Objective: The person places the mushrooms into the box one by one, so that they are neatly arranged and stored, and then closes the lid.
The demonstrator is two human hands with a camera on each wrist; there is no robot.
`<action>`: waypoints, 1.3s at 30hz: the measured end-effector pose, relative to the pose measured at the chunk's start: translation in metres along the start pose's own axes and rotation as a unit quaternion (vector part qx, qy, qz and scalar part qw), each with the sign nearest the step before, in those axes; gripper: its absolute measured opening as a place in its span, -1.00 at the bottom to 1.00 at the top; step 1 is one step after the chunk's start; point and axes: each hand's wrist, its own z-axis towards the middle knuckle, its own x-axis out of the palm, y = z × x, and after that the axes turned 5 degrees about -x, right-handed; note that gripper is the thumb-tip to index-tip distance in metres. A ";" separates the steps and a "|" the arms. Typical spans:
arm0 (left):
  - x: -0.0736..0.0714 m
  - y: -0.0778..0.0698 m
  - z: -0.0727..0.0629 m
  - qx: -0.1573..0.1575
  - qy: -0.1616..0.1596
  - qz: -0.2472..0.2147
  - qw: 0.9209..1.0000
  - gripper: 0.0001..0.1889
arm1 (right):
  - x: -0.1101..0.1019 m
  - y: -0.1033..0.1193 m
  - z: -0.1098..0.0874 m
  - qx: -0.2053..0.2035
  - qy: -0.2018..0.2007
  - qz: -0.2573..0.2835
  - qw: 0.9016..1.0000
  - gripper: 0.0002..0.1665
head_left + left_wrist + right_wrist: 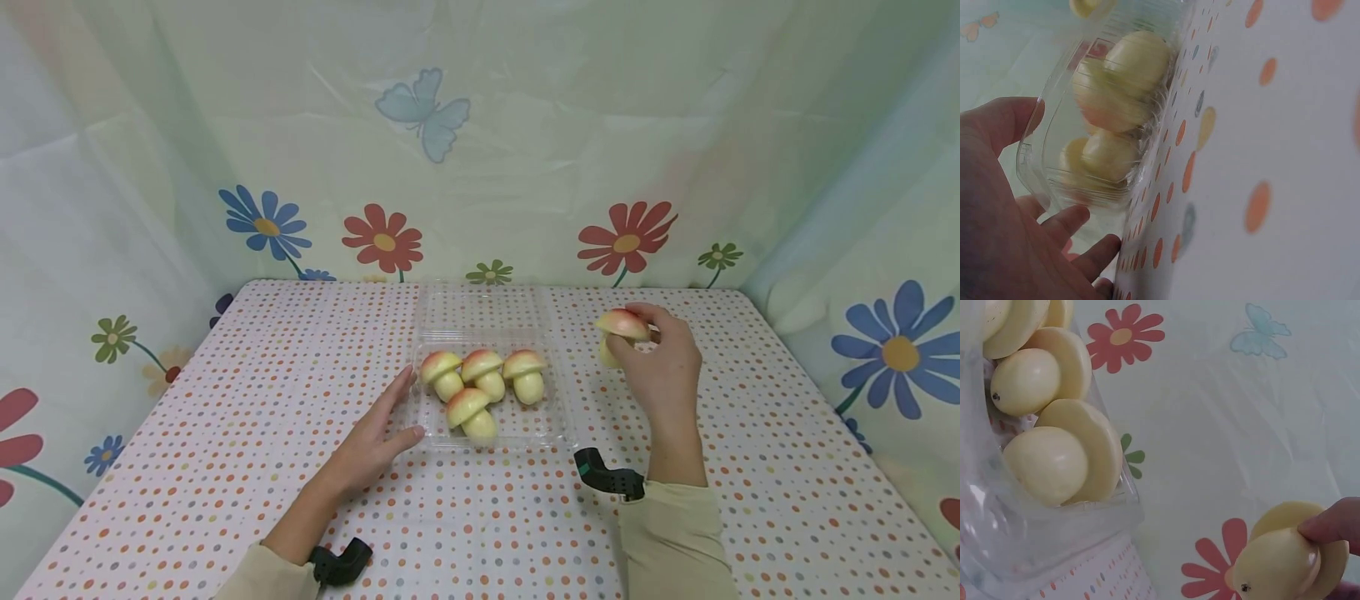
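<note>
My right hand (663, 358) pinches a toy mushroom (624, 323) with a red-and-yellow cap, held to the right of a clear plastic box (525, 429). In the right wrist view the mushroom (1279, 562) shows its pale stem, with thumb and fingers at the cap. Several more mushrooms (482, 373) lie in the box, three in a back row and one in front. At the box's left side is my left hand (375, 437), fingers spread and extended, thumb near the front corner. The left wrist view shows this hand (1022, 231) right at the box's rim (1035, 156).
The box's clear lid (480, 308) stands open toward the back. A dotted cloth (315, 375) covers the table. Behind it hangs a flowered curtain (510, 167), with more curtain at both sides. Black camera mounts (609, 477) sit on the wrists.
</note>
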 end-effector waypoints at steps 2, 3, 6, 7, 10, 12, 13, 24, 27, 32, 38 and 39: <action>0.000 0.000 0.000 -0.001 0.000 0.000 1.000 -0.10 | 0.001 0.002 -0.001 -0.018 0.017 -0.001 1.000 -0.42; 0.000 0.000 0.000 -0.001 0.000 0.000 1.000 -0.10 | 0.001 0.003 -0.001 -0.026 0.024 -0.001 0.999 -0.42; 0.000 0.001 0.000 0.000 -0.001 0.001 1.000 -0.10 | 0.002 0.005 -0.003 -0.047 0.039 0.006 0.998 -0.41; 0.000 0.001 0.000 0.001 -0.001 0.002 1.000 -0.10 | 0.002 0.006 -0.003 -0.054 0.042 0.010 0.998 -0.41; 0.000 0.001 0.000 0.004 -0.001 0.003 1.000 -0.09 | 0.003 0.008 -0.004 -0.074 0.049 0.019 0.996 -0.41; -0.001 0.000 0.000 0.004 -0.001 0.003 1.000 -0.09 | 0.004 0.009 -0.005 -0.088 0.055 0.018 0.994 -0.42; -0.001 0.000 0.000 0.004 -0.001 0.002 1.000 -0.09 | 0.004 0.010 -0.006 -0.094 0.059 0.015 0.994 -0.42; -0.001 0.000 0.000 0.002 0.000 0.002 1.000 -0.10 | 0.009 0.013 -0.008 -0.161 0.119 0.009 0.980 -0.47; 0.000 0.000 0.000 0.004 0.000 0.002 1.000 -0.10 | 0.011 0.015 -0.009 -0.165 0.128 0.004 0.978 -0.46; -0.001 0.000 0.000 0.002 0.000 0.002 1.000 -0.10 | 0.014 0.018 -0.010 -0.172 0.141 0.002 0.975 -0.47; -0.001 0.001 0.000 0.001 0.000 0.001 1.000 -0.10 | 0.016 0.019 -0.012 -0.184 0.157 0.008 0.970 -0.49; -0.001 0.001 0.000 0.000 0.000 0.001 1.000 -0.10 | 0.016 0.019 -0.012 -0.187 0.160 0.010 0.969 -0.50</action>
